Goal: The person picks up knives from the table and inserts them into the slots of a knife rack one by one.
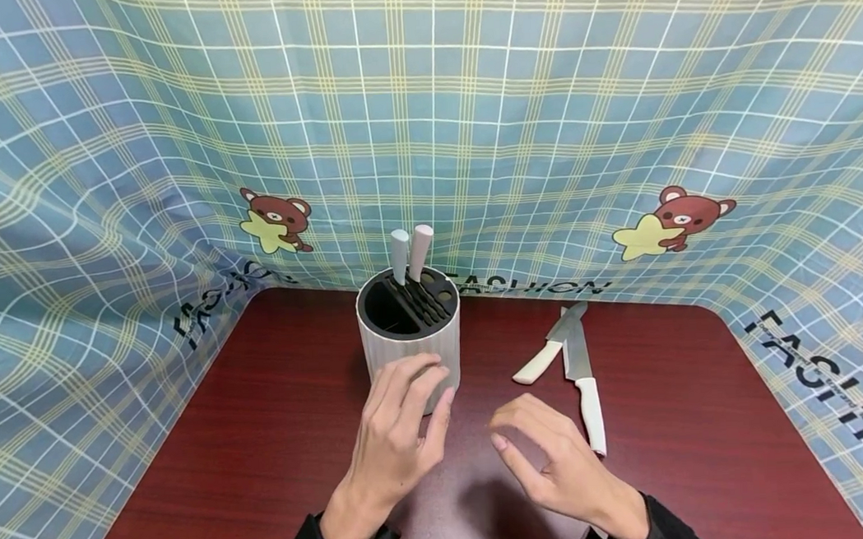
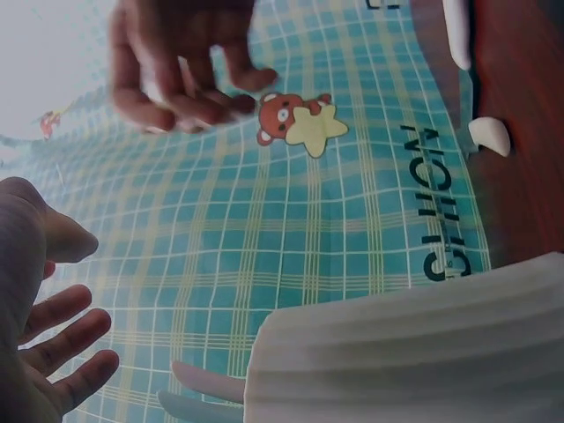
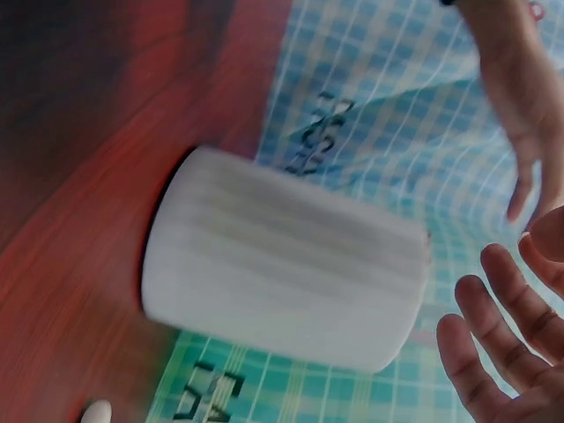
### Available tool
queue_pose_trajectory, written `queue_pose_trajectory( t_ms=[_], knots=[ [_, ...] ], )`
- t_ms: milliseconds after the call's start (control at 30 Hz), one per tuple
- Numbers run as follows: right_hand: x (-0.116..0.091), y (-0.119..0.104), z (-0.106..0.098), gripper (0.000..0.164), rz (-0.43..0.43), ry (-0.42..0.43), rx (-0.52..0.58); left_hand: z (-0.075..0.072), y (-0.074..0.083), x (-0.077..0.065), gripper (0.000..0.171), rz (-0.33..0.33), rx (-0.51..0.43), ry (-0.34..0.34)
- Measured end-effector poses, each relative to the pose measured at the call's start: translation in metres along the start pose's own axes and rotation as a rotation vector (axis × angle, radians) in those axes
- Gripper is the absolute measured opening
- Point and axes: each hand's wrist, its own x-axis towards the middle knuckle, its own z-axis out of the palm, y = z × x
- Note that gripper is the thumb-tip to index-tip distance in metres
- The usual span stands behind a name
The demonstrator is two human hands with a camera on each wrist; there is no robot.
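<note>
A white ribbed knife block with a black slotted top stands upright toward the back of the table. Two knives with pale handles are in its slots. My left hand hovers in front of the block, overlapping its lower part in the head view, fingers loosely bent around nothing. To the right, my right hand is raised over the table, fingers softly curved and holding nothing. Right of the block lie a smaller white-handled knife and a longer white-handled knife, their blades crossing near the tips.
The dark red wooden table meets a blue-green checked cloth that hangs at the back and both sides. Printed bears and lettering decorate the cloth. A wide dark compartment takes up the left part of the block's top.
</note>
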Motion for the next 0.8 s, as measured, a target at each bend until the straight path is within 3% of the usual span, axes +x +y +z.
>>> queue_pose_trajectory(
  t_ms=[467,800],
  knots=[
    [-0.014,0.044,-0.008,0.028,0.140,-0.021,-0.142,-0.001,0.017,-0.002,0.017,0.044,-0.003,0.010],
    [-0.023,0.076,-0.013,0.023,0.214,-0.064,-0.256,-0.002,0.020,-0.003,0.016,0.054,0.006,0.010]
  ],
)
